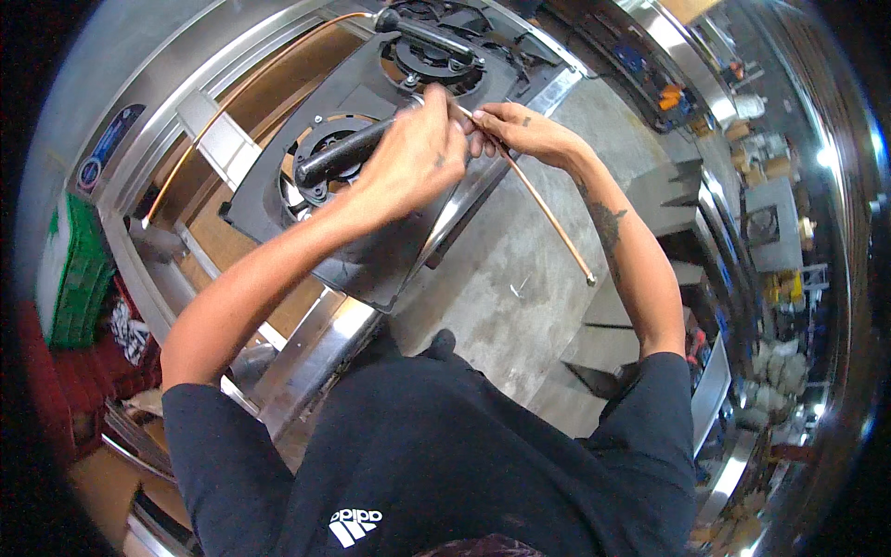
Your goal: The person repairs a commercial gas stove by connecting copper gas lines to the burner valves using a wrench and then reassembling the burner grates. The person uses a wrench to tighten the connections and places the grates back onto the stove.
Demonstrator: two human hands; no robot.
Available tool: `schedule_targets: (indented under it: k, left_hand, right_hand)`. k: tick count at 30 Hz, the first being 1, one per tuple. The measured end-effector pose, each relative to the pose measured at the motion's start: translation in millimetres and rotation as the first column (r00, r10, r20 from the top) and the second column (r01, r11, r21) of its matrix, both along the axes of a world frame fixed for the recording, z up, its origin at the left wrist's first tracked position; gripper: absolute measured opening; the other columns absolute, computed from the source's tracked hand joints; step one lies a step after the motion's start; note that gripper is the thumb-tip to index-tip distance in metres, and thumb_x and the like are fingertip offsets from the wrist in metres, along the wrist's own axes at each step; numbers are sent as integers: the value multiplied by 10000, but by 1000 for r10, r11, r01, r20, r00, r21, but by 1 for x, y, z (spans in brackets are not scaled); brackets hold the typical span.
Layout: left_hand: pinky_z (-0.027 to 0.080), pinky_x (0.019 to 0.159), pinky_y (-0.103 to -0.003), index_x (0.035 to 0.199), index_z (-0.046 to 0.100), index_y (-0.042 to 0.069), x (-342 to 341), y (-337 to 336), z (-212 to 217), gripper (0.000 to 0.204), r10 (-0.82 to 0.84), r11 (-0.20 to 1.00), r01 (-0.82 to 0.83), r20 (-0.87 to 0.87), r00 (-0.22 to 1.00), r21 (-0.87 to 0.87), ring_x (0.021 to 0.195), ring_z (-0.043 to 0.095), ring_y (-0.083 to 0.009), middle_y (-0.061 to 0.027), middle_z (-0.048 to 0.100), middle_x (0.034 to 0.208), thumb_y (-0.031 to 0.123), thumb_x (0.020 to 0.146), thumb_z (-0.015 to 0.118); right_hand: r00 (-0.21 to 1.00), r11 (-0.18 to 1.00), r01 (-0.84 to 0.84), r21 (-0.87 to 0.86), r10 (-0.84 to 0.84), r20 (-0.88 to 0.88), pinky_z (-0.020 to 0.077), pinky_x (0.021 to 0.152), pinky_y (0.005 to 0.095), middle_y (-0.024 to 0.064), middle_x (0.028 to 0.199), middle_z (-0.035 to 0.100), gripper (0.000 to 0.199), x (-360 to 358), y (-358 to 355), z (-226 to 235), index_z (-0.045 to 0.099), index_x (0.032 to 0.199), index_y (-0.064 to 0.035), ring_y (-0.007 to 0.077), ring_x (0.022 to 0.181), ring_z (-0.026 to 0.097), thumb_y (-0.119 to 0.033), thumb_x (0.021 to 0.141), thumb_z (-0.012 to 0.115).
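From my remote seat I have both hands together at 12 o'clock. My right hand (524, 130) is closed, thumb against fingers, on a thin, straight copper-coloured tube (548, 212), which slants out toward 3 o'clock and ends in a small metal fitting (591, 279). My left hand (422, 153) curls at the tube's upper end; its fingertips are blurred, so I cannot tell how tight that grip is or on what. Below the hands, toward 11 o'clock, a flat black metal panel (371, 265) lies across the open stainless-steel counter (320, 356), its black cylindrical pipes (343, 153) in place. I judge the work midway: the tube's lower end hangs free, unconnected, as does the near end of a long curved copper tube (223, 110) at 10 o'clock.
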State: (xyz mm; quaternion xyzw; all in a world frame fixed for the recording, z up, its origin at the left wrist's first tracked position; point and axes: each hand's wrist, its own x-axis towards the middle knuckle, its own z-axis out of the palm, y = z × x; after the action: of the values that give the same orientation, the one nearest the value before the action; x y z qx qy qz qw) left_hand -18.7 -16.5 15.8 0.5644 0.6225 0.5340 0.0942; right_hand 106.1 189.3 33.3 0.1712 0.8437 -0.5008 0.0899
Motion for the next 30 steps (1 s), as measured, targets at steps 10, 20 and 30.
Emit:
schedule_targets:
  k: [10, 20, 30]
  left_hand:
    - [608, 819, -307, 1341, 461, -11, 135, 26, -19, 473, 86, 925, 290, 879, 469, -245, 936, 685, -170, -112, 636, 1092, 411, 1126, 463]
    - [564, 715, -323, 1241, 514, 50, 214, 45, 10, 319, 430, 897, -177, 891, 146, -404, 804, 647, -160, -86, 608, 962, 341, 1141, 429]
    - [461, 594, -279, 1330, 467, 26, 245, 65, 29, 380, 567, 802, -359, 798, 206, -477, 638, 453, -92, -16, 498, 790, 354, 1158, 381]
  right_hand:
    - [898, 904, -426, 36, 427, -104, 506, 709, 309, 70, 935, 752, 357, -13, 49, -6, 640, 1164, -30, 138, 792, 634, -333, 1137, 452]
    - [34, 320, -499, 805, 936, -351, 508, 964, 400, 74, 1310, 653, 398, -55, 87, -5, 645, 1297, -86, 315, 1101, 595, -153, 912, 719]
    - [-464, -205, -568, 797, 880, -105, 537, 861, 362, 46, 1107, 613, 213, -120, 84, 2, 590, 1143, -107, 231, 1095, 599, -205, 954, 594]
